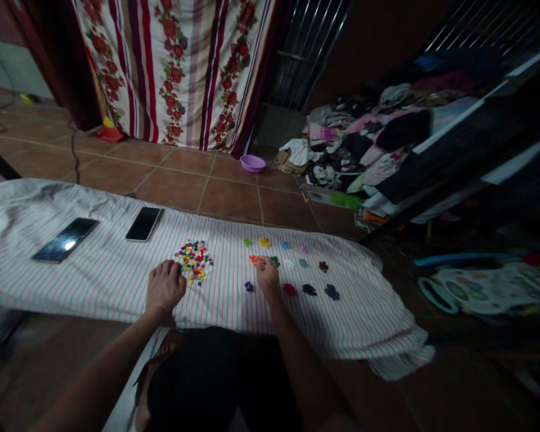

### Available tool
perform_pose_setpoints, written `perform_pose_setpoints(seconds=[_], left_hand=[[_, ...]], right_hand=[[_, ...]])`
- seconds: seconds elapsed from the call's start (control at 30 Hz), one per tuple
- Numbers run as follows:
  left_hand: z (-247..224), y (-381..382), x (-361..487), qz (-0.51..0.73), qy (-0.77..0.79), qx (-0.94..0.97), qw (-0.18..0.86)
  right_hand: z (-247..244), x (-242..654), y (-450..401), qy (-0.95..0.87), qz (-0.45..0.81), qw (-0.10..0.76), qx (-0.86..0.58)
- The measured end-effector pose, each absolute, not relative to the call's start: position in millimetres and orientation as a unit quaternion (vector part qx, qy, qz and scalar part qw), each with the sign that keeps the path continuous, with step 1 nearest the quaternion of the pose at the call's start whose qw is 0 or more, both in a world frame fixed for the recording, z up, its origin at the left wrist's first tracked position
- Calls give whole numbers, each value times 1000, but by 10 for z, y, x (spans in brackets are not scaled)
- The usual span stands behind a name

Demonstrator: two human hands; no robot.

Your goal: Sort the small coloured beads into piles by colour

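Observation:
A mixed pile of small, bead-like coloured pieces (195, 261) lies on a striped cloth (225, 306). At the pile's left edge rests my left hand (165, 285), palm down, fingers curled together; whatever is under them is hidden. My right hand (268, 276) pinches at a small group of orange pieces (253, 259), with orange showing by the fingertips. Around it are single-colour groups: light green (247, 242), yellow (264, 242), blue (284, 245), pink (303, 249), dark green (275, 261), white (290, 264), purple (249, 287), red (289, 290) and black (309, 290).
Two phones, one with a glare spot (66, 240) and another (144, 224), lie on the cloth's left part. Grey groups (332, 291) and a brown group (323, 266) sit at the right. Beyond are a purple basin (252, 164), a floral curtain (175, 72) and heaped clothes (364, 138).

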State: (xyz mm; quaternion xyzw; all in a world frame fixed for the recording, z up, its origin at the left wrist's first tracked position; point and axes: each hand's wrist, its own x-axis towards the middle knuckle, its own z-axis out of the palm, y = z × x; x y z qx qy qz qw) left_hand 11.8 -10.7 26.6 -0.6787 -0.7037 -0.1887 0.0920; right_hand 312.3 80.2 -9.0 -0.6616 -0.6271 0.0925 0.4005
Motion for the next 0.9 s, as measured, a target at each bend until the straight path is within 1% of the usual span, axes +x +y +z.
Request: perform_pose_setpoints(seconds=[0.13,0.33,0.53,0.9], left_hand=[[266,-108,109,-193,-705,-677,88],[262,-105,119,-206,-704,-674,84],[267,-105,116,-212,-705,-673,72],[272,-106,117,-202,-702,-678,82]], right_hand=[[-96,3133,784,-636,93,390,-659],[39,3106,901,-647,93,327,-682],[154,3098,1012,-684,107,241,-680],[237,2985,1066,-710,132,176,-670]])
